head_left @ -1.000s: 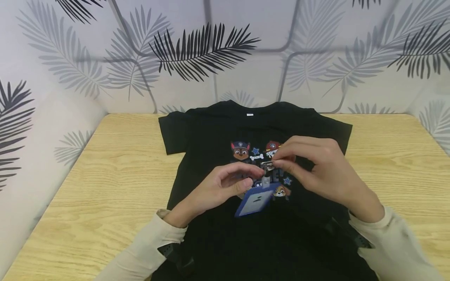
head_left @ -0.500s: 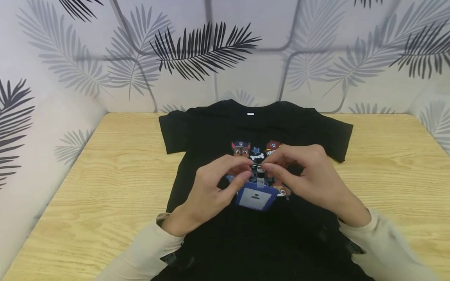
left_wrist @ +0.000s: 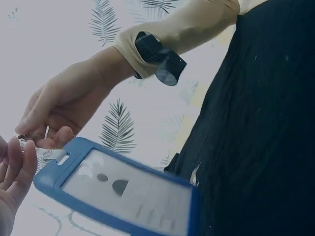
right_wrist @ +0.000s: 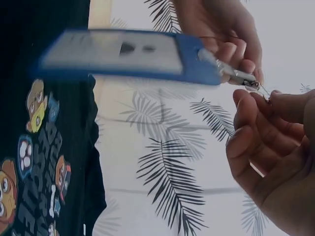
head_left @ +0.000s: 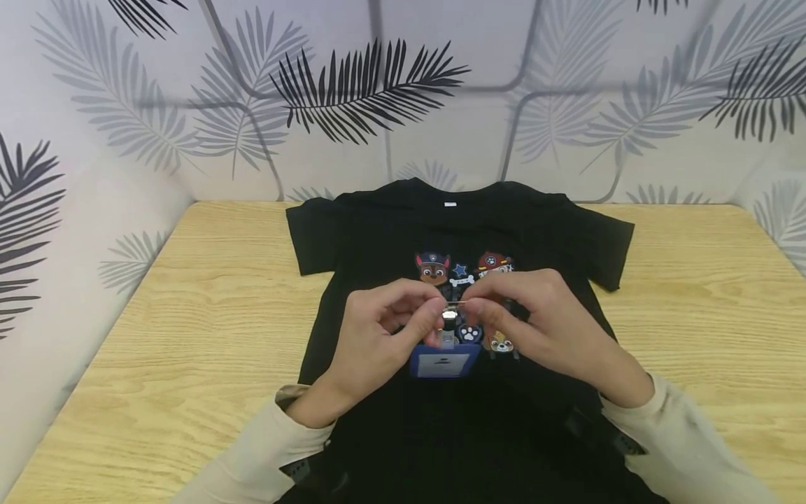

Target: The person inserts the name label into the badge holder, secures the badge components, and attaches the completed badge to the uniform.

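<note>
A blue-framed badge holder (head_left: 444,361) hangs from a clear strap (left_wrist: 47,154) with a metal clip (head_left: 449,315) and a thin pin at its top. In the head view my left hand (head_left: 384,336) pinches the clip end between thumb and fingers. Opposite it, my right hand (head_left: 548,329) pinches the other end of the pin; the right wrist view shows its thumb and forefinger meeting there, with the pin (right_wrist: 264,91) standing away from the clip. Below both hands a black T-shirt (head_left: 378,238) with cartoon dogs printed on its chest lies spread out.
The shirt lies on a light wood table (head_left: 208,301), its collar towards the back. Behind the table rises a pale covering with a leaf pattern (head_left: 371,91). Bare wood shows to the left and right of the shirt.
Both hands have come closer together, the right one moving left and slightly down. The badge holder has swung from a slant to hang nearly level. My left fingers have closed on the clip end.
</note>
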`<state>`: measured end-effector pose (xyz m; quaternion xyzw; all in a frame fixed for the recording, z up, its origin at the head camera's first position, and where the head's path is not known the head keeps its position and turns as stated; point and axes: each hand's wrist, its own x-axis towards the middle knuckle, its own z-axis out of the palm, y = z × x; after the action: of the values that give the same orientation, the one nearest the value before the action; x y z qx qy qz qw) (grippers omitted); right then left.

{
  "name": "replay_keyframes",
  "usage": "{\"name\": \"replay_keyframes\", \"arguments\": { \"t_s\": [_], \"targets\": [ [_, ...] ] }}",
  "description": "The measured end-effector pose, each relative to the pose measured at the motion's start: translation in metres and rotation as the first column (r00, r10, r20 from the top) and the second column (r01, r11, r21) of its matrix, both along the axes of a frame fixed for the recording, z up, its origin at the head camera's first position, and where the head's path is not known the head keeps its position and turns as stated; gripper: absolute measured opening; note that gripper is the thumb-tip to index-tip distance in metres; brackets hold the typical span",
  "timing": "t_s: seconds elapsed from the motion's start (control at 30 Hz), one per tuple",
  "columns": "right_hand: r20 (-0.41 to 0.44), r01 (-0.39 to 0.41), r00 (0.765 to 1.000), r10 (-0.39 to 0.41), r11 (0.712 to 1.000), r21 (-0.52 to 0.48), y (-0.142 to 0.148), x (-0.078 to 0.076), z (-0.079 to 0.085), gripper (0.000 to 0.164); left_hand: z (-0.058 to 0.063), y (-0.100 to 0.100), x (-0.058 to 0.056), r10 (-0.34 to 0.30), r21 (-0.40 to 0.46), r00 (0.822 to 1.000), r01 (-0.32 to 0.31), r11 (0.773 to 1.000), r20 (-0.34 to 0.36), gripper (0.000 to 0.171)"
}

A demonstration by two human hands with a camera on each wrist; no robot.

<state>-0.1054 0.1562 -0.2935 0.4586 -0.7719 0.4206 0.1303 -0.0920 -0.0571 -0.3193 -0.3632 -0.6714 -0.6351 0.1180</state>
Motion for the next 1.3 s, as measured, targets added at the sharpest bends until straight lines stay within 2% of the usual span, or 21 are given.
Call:
{"name": "replay_keyframes", "arguments": {
  "t_s": [0.07,0.13,0.2,0.27,0.3,0.37,0.43,0.5,0.6,0.73,0.9,1.03,1.2,1.3],
  "targets": [
    [-0.053,-0.013,0.999,0.013,1.000,-0.004,-0.001,-0.001,-0.002,0.022,0.001,0.000,0.001,-0.018,0.021,0.999,0.017,1.000,0.049,0.008],
    [-0.107,-0.008,0.994,0.006,1.000,-0.013,-0.002,-0.001,-0.003,0.027,0.002,0.001,0.002,-0.031,0.030,0.998,0.030,0.999,0.061,0.008],
    [-0.131,0.004,0.991,-0.007,1.000,-0.026,-0.003,0.000,-0.004,0.029,0.001,0.002,0.002,-0.013,0.001,1.000,0.013,1.000,0.004,0.008],
    [-0.124,0.010,0.992,-0.016,0.999,-0.049,-0.004,0.000,-0.005,0.030,0.000,0.002,0.000,0.025,-0.065,0.992,-0.034,0.997,-0.126,0.010],
    [-0.100,0.008,0.995,-0.014,0.998,-0.061,-0.004,0.001,-0.005,0.029,-0.001,0.001,-0.001,0.048,-0.100,0.978,-0.070,0.993,-0.205,0.012],
    [-0.020,-0.007,1.000,0.005,0.996,-0.088,-0.003,0.002,-0.004,0.025,-0.003,0.000,-0.003,0.082,-0.137,0.935,-0.137,0.981,-0.345,0.013],
    [0.082,-0.023,0.996,0.032,0.993,-0.113,-0.003,0.003,-0.004,0.021,-0.005,-0.001,-0.005,0.099,-0.143,0.894,-0.177,0.974,-0.438,0.013],
    [0.182,-0.025,0.982,0.047,0.993,-0.119,-0.003,0.005,-0.004,0.020,-0.006,-0.002,-0.006,0.107,-0.122,0.872,-0.187,0.975,-0.478,0.012],
    [0.282,-0.018,0.958,0.047,0.994,-0.105,-0.004,0.007,-0.005,0.020,-0.009,-0.003,-0.007,0.129,-0.081,0.858,-0.194,0.978,-0.498,0.011],
    [0.325,-0.018,0.944,0.050,0.995,-0.100,-0.005,0.008,-0.006,0.022,-0.010,-0.002,-0.006,0.133,-0.040,0.861,-0.175,0.984,-0.492,0.022],
    [0.354,-0.076,0.925,0.135,0.982,-0.175,-0.005,0.006,-0.008,0.022,-0.012,-0.001,-0.006,0.116,-0.012,0.875,-0.138,0.990,-0.470,0.030],
    [0.384,-0.109,0.904,0.186,0.971,-0.214,-0.006,0.005,-0.011,0.022,-0.012,-0.001,-0.006,0.114,-0.008,0.874,-0.133,0.991,-0.473,0.034],
    [0.397,-0.110,0.897,0.193,0.969,-0.221,-0.006,0.005,-0.013,0.023,-0.014,0.000,-0.006,0.116,0.000,0.873,-0.131,0.991,-0.473,0.035],
    [0.430,-0.098,0.883,0.190,0.969,-0.227,-0.007,0.005,-0.013,0.023,-0.015,0.001,-0.006,0.117,0.007,0.878,-0.129,0.992,-0.464,0.035]
  ]
}}
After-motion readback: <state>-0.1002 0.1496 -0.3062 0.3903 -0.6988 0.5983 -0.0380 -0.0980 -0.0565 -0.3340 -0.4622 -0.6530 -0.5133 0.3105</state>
